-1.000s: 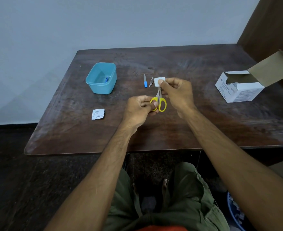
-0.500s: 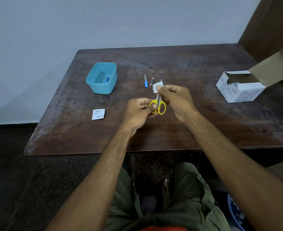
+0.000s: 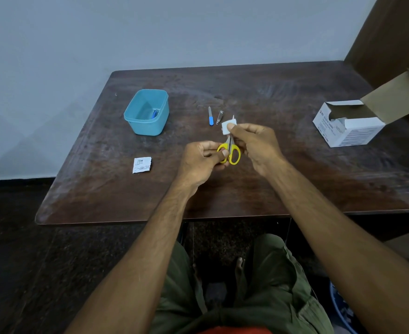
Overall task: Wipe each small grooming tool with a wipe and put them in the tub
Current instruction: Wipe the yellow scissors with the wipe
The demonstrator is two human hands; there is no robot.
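My left hand [image 3: 202, 160] grips the yellow handles of small scissors [image 3: 234, 153], whose blades point away from me. Around those blades my right hand [image 3: 254, 143] pinches a white wipe [image 3: 227, 126]; the blade tip pokes out just above it. A blue-handled nail file [image 3: 210, 116] and a small metal nail clipper [image 3: 220, 117] lie on the table just beyond the scissors. At the far left stands the light blue tub [image 3: 148, 123] with a blue tool [image 3: 154, 113] in it.
A torn white wipe sachet [image 3: 141, 165] lies on the dark wooden table [image 3: 283, 179] left of my hands. An open white box of wipes [image 3: 348, 125] stands at the right edge. A wall runs behind the table.
My right hand slid the wipe down the blades toward the handles, then back up toward the tip. The left hand kept hold of the scissors' handles.
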